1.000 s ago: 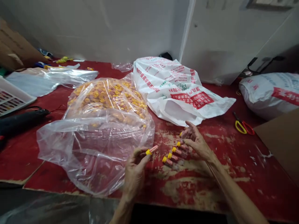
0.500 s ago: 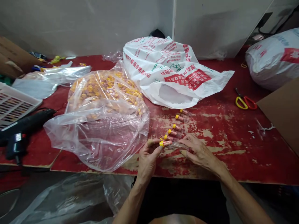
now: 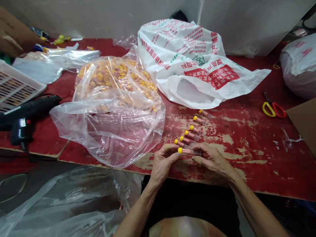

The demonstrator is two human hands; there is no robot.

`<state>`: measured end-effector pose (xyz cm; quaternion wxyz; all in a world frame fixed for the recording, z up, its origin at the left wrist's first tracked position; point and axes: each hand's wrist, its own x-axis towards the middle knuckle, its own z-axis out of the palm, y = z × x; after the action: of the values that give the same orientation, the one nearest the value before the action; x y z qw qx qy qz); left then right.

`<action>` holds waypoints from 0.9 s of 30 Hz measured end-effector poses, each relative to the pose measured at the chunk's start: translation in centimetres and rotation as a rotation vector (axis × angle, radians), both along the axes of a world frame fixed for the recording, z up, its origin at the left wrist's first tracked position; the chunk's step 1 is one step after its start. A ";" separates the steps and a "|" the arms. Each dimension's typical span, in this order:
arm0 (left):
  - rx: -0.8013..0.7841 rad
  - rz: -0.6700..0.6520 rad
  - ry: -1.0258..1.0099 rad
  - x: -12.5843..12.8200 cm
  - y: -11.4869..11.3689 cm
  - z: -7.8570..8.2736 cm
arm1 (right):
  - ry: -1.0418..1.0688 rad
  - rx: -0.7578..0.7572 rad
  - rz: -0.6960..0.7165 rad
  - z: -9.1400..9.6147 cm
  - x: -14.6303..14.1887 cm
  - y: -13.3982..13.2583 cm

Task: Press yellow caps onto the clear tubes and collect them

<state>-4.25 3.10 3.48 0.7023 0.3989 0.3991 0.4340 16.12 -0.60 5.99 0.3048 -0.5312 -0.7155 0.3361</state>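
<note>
While the left hand [image 3: 163, 164] pinches the yellow cap [image 3: 179, 150] of a clear plastic tube [image 3: 191, 152], the right hand [image 3: 213, 161] closes on its other end, so the tube lies between both hands. More capped tubes [image 3: 191, 133] lie in a row toward 12 o'clock; beyond them, a white sack [image 3: 195, 95] carries red Chinese writing [image 3: 224, 76], which I cannot read exactly.

White woven sack [image 3: 182, 62]: red and green Chinese print, upside down, creased, unreadable; red panel [image 3: 223, 76] seems to show "ISO". Right-hand sack [image 3: 300, 65]: red print, unreadable. Yellow-capped tube [image 3: 187, 151]: markings too small.
</note>
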 end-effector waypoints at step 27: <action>-0.028 -0.036 0.080 -1.3 -0.1 -0.2 | 0.101 -0.152 -0.224 -1.1 -1.9 -0.6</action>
<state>-5.57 3.01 3.31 0.6990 0.4133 0.4257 0.3992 14.22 -1.22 4.84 0.3348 -0.6119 -0.6079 0.3794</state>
